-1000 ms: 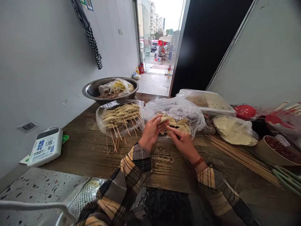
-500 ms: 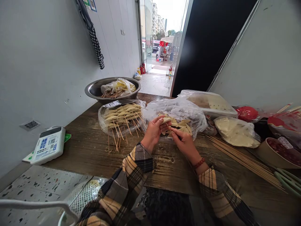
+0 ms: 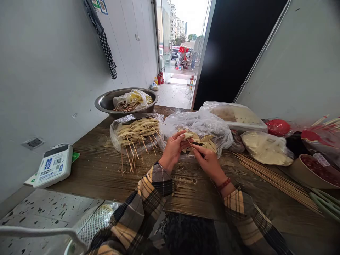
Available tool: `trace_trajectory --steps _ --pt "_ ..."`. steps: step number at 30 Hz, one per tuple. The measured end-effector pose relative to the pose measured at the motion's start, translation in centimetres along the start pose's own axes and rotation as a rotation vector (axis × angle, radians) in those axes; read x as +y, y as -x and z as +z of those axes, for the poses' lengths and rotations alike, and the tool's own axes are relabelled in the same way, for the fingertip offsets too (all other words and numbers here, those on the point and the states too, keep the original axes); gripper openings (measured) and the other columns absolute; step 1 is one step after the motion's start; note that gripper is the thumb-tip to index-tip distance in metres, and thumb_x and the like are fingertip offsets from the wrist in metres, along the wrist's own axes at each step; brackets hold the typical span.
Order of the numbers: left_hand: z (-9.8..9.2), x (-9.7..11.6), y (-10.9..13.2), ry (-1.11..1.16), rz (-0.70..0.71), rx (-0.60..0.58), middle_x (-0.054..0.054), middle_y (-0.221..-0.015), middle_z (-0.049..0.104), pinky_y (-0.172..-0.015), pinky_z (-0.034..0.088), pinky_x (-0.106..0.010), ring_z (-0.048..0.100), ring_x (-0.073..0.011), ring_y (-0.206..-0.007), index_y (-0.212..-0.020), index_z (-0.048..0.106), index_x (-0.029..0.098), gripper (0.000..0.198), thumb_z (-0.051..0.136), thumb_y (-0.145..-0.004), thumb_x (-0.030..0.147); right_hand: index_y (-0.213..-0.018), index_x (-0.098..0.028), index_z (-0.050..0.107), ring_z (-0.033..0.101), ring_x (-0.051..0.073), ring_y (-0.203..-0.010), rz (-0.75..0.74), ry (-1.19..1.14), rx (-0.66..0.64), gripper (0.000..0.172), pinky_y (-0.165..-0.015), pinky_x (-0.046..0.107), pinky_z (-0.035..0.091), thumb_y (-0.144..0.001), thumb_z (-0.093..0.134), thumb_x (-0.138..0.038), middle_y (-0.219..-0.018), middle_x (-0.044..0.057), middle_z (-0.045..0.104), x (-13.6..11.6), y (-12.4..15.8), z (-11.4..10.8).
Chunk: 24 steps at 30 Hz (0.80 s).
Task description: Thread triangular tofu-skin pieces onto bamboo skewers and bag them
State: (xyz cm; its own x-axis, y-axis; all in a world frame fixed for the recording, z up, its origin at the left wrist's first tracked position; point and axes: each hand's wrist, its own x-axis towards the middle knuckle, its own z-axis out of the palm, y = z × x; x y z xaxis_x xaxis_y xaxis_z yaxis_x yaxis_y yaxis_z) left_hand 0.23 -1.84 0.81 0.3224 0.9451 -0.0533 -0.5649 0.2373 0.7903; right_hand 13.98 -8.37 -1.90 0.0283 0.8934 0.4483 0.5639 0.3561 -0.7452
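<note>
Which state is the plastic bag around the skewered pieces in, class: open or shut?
Open: the skewered pieces lie uncovered in the plastic bag, their sticks jutting over the table.

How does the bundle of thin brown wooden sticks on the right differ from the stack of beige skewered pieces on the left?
The bundle of thin brown wooden sticks is bare; the stack of beige skewered pieces hides part of its sticks. The bundle lies on the dark wooden table; the stack lies in clear plastic. Both contain thin wooden sticks.

View turned slightly left since second ago; hands, basin farther right in frame.
</note>
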Motion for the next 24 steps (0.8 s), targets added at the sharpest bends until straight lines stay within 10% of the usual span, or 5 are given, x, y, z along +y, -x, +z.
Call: trace_trajectory --steps 15,24 --pt "0.3 -1.2 -0.1 -0.114 0.064 -0.034 -0.008 -0.087 0.071 -0.073 0.052 -0.029 0.069 -0.0162 -0.073 -0.109 0.059 0.013 0.036 0.068 -0.077 0.025 -0.111 -0.023 0.071 0.067 0.024 -0.102 0.035 -0.071 0.056 0.031 -0.090 0.042 0.052 -0.088 0.051 -0.027 -0.111 0.006 0.072 0.4 -0.3 0.3" --pt "0.1 -0.2 0.1 -0.019 0.018 -0.063 -0.007 -0.093 0.070 -0.071 0.053 -0.028 0.070 -0.0186 -0.078 -0.110 0.058 0.016 0.041 0.068 -0.078 0.040 -0.114 -0.019 0.070 0.054 0.015 -0.052 0.163 -0.229 0.004 0.037 -0.050 0.028 0.045 -0.088 0.052 -0.037 -0.065 0.002 0.067 -0.1 -0.2 0.0"
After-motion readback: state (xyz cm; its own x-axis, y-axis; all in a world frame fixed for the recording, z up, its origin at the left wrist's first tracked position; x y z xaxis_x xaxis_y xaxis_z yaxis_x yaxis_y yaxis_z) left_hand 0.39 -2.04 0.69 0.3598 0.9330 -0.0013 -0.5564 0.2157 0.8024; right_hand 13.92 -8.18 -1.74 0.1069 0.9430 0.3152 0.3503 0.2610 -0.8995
